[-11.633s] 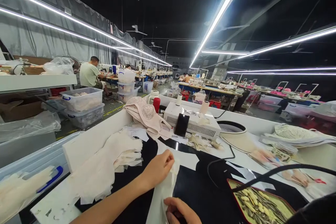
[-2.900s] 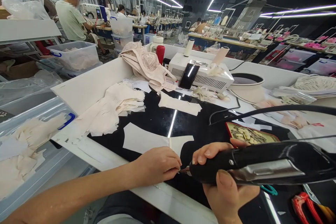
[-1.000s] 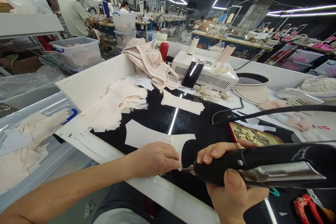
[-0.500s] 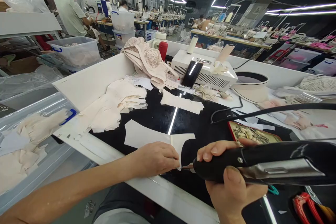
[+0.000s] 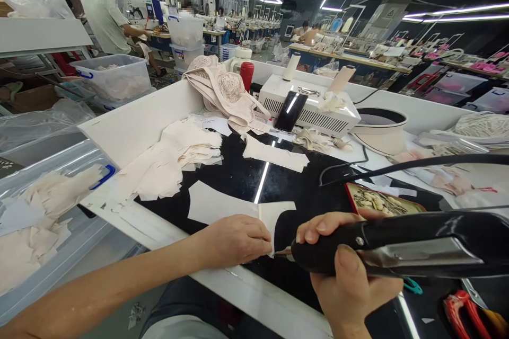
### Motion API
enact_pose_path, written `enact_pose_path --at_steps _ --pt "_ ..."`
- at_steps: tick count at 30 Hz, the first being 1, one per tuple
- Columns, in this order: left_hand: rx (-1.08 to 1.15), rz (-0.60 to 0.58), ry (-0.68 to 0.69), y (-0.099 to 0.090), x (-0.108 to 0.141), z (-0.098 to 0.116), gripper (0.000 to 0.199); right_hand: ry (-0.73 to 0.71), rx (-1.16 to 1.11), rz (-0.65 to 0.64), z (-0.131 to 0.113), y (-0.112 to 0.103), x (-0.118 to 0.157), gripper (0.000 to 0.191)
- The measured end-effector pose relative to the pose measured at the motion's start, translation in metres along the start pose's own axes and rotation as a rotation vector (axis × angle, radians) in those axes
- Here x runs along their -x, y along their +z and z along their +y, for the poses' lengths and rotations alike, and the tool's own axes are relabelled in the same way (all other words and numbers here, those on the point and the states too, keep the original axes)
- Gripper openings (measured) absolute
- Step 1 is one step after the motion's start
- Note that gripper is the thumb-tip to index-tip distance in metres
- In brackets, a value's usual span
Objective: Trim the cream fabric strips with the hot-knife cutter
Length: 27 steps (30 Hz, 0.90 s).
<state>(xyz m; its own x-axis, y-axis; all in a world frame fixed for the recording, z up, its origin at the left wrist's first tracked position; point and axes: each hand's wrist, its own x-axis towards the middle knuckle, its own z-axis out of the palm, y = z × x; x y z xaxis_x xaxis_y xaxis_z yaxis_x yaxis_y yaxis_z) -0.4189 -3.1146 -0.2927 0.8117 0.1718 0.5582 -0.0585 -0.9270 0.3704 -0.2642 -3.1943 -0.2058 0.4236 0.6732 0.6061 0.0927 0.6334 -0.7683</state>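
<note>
A pale cut fabric piece (image 5: 222, 202) lies on the black tabletop, with a raised seam line near its right end. My left hand (image 5: 242, 241) is closed over its near edge, fingers pinched together on the fabric. In my right hand (image 5: 342, 275) is a black corded hand tool (image 5: 421, 243) with a metal lever along its side. Its narrow metal tip touches or nearly touches the fabric edge beside my left fingertips; the exact contact is too small to make out.
Another fabric strip (image 5: 274, 153) lies farther back, with a stack of cut pieces (image 5: 175, 153) to the left. Red-handled scissors (image 5: 461, 310) and a red-rimmed tray (image 5: 352, 196) of small parts sit at right. The tool's black cable (image 5: 429, 163) crosses the table. A phone (image 5: 292, 111) leans on a white box (image 5: 274, 90).
The hand tool and my right hand have shifted very slightly left. My left hand and the fabric piece look unmoved.
</note>
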Motion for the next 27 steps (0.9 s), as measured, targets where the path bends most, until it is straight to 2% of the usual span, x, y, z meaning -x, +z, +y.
enact_pose_path --at_steps 10,19,27 --pt "-0.016 0.049 0.016 0.0024 0.0002 -0.0002 0.022 0.007 -0.037 -0.014 0.0036 0.0012 -0.0001 0.041" --pt "-0.023 0.040 0.021 0.0018 -0.0012 -0.0006 0.020 0.007 -0.013 0.022 0.0004 0.0028 0.0003 0.041" --pt "-0.033 0.024 0.016 0.0013 -0.0016 -0.0005 0.022 0.022 -0.013 0.005 0.0028 0.0026 0.0003 0.040"
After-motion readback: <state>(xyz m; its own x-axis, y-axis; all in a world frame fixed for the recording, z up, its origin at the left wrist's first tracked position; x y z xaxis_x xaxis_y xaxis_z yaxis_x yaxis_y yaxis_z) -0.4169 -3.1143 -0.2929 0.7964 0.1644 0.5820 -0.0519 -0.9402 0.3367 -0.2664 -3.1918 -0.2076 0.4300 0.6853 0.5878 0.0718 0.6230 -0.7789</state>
